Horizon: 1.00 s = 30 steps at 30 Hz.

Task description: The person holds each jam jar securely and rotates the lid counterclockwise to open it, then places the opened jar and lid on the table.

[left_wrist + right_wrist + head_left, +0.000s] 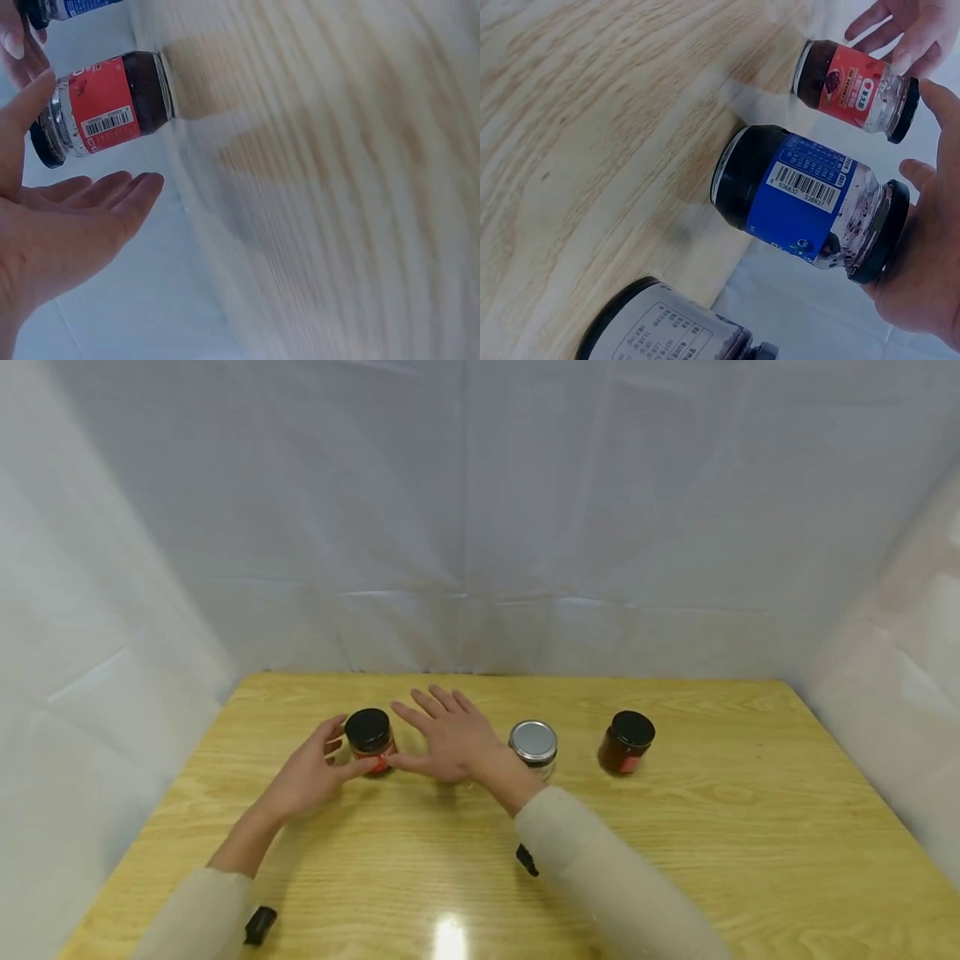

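In the head view a red-labelled jar (368, 735) with a black lid stands upright at the left of the table. My left hand (311, 772) is spread beside it, fingers and thumb on either side without gripping; the left wrist view shows a gap between the fingers and the jar (105, 105). My right hand (450, 743) has its fingers spread out. The right wrist view shows a blue-labelled jar (799, 195) upright beside that palm (922, 255), its black lid close to it; whether they touch, I cannot tell. The right hand hides this jar in the head view.
A silver-lidded jar (533, 743) stands by the right wrist. Farther right is a dark red jar (627, 743) with a black lid. Small black pieces show by the left sleeve (260, 927) and the right sleeve (527, 860). White sheeting (465, 527) surrounds the wooden table (712, 860).
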### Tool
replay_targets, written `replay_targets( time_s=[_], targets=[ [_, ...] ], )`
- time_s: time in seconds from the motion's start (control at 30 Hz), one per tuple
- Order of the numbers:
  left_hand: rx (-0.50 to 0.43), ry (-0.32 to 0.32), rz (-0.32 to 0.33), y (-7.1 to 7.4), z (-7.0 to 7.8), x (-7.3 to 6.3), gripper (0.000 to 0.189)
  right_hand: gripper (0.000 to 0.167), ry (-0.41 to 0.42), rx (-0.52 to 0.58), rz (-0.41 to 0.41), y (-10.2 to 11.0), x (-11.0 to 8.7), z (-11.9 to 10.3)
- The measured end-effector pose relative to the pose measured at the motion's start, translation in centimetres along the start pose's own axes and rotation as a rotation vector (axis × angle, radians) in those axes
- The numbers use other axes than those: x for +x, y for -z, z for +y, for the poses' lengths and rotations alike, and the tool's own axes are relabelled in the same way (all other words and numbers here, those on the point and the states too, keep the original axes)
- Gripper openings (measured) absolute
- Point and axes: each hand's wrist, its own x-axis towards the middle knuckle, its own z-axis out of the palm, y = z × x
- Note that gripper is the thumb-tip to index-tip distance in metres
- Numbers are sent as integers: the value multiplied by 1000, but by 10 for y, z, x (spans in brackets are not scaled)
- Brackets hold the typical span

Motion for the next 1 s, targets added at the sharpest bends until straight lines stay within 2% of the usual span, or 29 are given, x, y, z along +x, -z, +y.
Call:
replay_targets(
  time_s=[0.27,0.5,0.57,0.77,1.0],
  targets=[
    [-93,-25,-3,-3,-5,8,98,79,-8,-4,-7,1,-2,-1],
    [-156,-145,-8,-6,-18,20,80,79,-10,-20,-9,1,-4,1],
    [-177,-158,-14,-6,-22,23,77,79,-7,-26,-13,1,-5,3],
    [-227,-167,-47,-6,-23,29,74,79,-4,-20,-31,-1,-6,5],
    [-221,-156,-52,-3,-17,33,72,80,-5,-21,-30,-3,-7,4]
  ],
)
